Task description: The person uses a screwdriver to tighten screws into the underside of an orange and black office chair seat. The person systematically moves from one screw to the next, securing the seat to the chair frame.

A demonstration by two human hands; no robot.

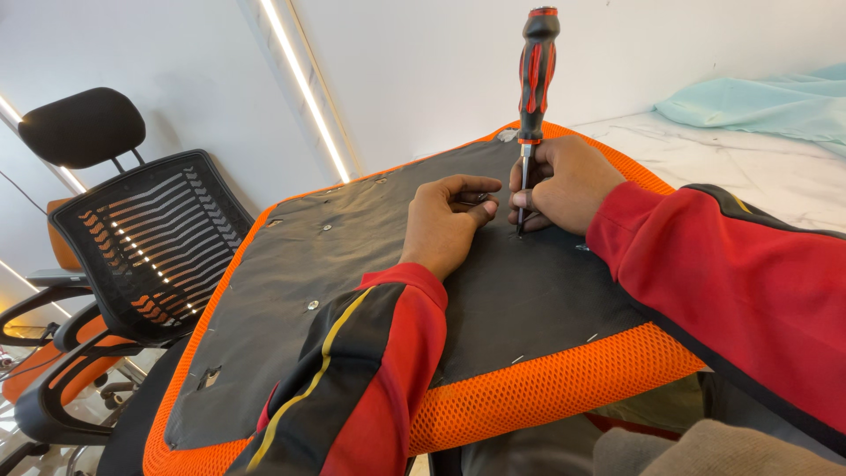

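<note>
The right hand [564, 187] has its grip closed around the metal shaft of a screwdriver [535, 84], low down near the tip, so the handle stands well above the fist. The tool is nearly upright, tilted slightly, and its tip meets the black cloth just in front of the knuckles. The left hand [445, 222] lies just beside it, palm down on the cloth, its grip loosely curled with the fingertips pinched on something small that cannot be made out; the fingers reach toward the tool's tip and almost touch the right hand.

The screwdriver has a chunky black handle with red stripes, a red cap and a red collar above a thin steel shaft.

Both hands work on an upturned seat cushion [546, 388], edged in orange mesh and covered underneath by black cloth [370, 264] held with staples, with several small metal fittings set into it. Both sleeves are red and black. The cushion rests on a white marbled table [758, 167], with pale green fabric [767, 101] at its far end. On the left stands a black mesh office chair [141, 238] with a headrest, before a plain white wall lit by slanting light strips.
</note>
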